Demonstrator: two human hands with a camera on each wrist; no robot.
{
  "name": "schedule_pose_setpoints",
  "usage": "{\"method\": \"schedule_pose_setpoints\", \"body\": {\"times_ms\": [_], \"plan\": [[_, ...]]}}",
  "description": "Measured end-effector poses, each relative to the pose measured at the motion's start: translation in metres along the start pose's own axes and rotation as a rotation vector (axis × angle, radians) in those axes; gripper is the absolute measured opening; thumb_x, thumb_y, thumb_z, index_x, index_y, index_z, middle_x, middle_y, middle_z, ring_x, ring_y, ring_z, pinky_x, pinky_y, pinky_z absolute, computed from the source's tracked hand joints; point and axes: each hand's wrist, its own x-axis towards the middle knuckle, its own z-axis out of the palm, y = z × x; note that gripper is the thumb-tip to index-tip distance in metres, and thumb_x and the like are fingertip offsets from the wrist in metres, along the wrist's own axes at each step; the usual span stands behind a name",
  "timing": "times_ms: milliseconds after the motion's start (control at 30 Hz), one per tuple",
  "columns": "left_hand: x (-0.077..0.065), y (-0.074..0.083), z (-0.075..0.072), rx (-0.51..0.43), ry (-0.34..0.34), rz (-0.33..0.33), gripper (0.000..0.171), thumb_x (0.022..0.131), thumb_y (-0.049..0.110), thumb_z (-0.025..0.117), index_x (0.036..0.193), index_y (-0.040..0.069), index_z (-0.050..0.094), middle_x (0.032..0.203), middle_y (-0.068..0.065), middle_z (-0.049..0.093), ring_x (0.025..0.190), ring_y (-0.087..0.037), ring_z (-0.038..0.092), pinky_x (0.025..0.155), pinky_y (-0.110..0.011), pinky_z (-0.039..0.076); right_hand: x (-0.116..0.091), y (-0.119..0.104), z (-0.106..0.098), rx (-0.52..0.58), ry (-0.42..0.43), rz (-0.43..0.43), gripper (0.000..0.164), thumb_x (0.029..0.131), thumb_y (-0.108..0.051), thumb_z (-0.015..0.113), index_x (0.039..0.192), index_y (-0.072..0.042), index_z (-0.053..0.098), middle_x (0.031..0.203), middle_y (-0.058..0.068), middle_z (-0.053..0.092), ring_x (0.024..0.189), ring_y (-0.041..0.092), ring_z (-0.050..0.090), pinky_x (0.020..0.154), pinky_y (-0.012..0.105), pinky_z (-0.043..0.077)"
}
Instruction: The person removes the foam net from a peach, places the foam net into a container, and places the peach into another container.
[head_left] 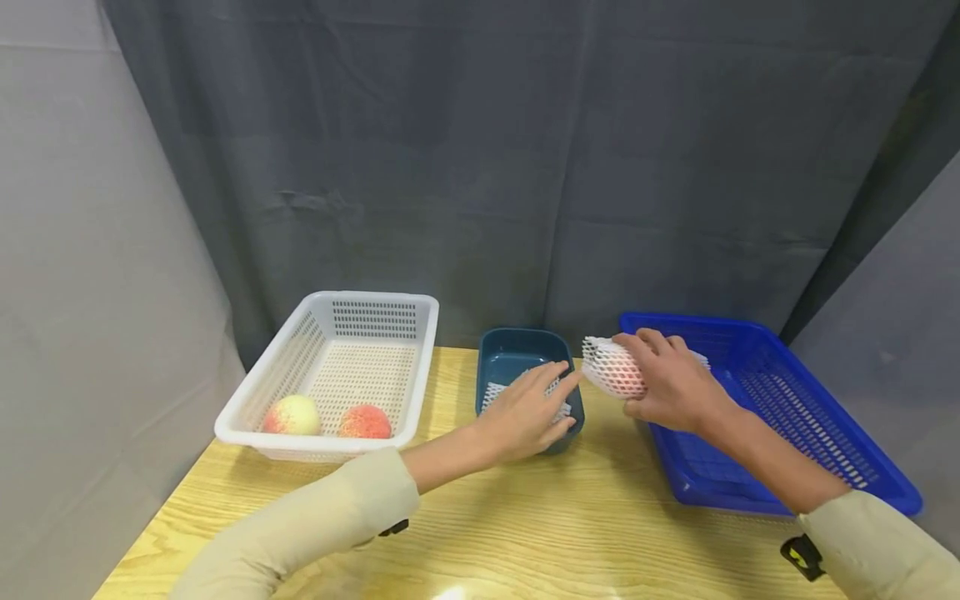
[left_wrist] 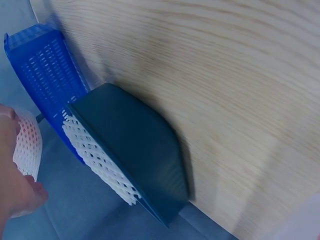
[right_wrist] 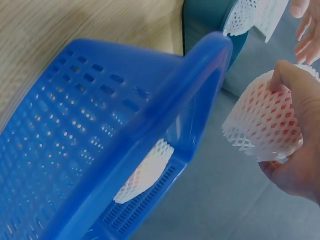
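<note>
My right hand [head_left: 671, 379] grips a reddish peach in a white foam net [head_left: 611, 368], held up by the near left corner of the blue basket [head_left: 787, 500]. The net's loose end sticks out to the left. My left hand [head_left: 525, 412], fingers apart and holding nothing, hovers over the small dark teal bin [head_left: 491, 346]. Several white foam nets [left_wrist: 100, 160] lie in that bin, partly hidden by the hand in the head view. In the right wrist view, another netted fruit [right_wrist: 145, 175] lies inside the blue basket.
A white basket [head_left: 427, 367] at the left holds a yellow-red peach [head_left: 294, 415] and a red peach [head_left: 365, 422]. All containers stand on a wooden table [head_left: 525, 525]. A dark grey curtain [head_left: 487, 167] hangs behind, with pale cloth at the left.
</note>
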Motion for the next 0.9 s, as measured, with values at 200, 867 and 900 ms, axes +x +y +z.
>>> {"method": "schedule_pose_setpoints", "body": {"times_ms": [200,867,900], "plan": [[-0.01,-0.008,-0.005,0.009,0.011,-0.019,0.062,0.097,0.035,0.065,0.145,0.001,0.046,0.143,-0.019,0.05,0.131,-0.029,0.049,0.111,-0.035,0.036,0.002,-0.012,0.004,-0.014,0.005,-0.045,0.085,0.067,-0.021,0.082,0.143,-0.006,0.046,0.133,0.027,0.05,0.107,0.05,0.051,0.082,0.059,0.047],[-0.037,-0.024,-0.017,-0.031,0.111,-0.037,0.062,0.092,0.029,0.072,0.141,-0.002,0.049,0.138,-0.022,0.053,0.127,-0.033,0.052,0.108,-0.039,0.041,0.006,-0.047,0.012,0.029,0.073,-0.191,0.081,0.062,-0.018,0.083,0.135,-0.006,0.051,0.123,0.02,0.056,0.097,0.038,0.054,0.083,0.053,0.047],[-0.039,-0.024,-0.017,-0.028,0.105,-0.037,0.061,0.093,0.029,0.071,0.141,-0.001,0.048,0.139,-0.022,0.052,0.127,-0.032,0.052,0.108,-0.038,0.041,0.006,-0.049,0.013,0.03,0.075,-0.197,0.081,0.062,-0.019,0.083,0.135,-0.006,0.052,0.122,0.02,0.056,0.097,0.037,0.054,0.083,0.053,0.047]]}}
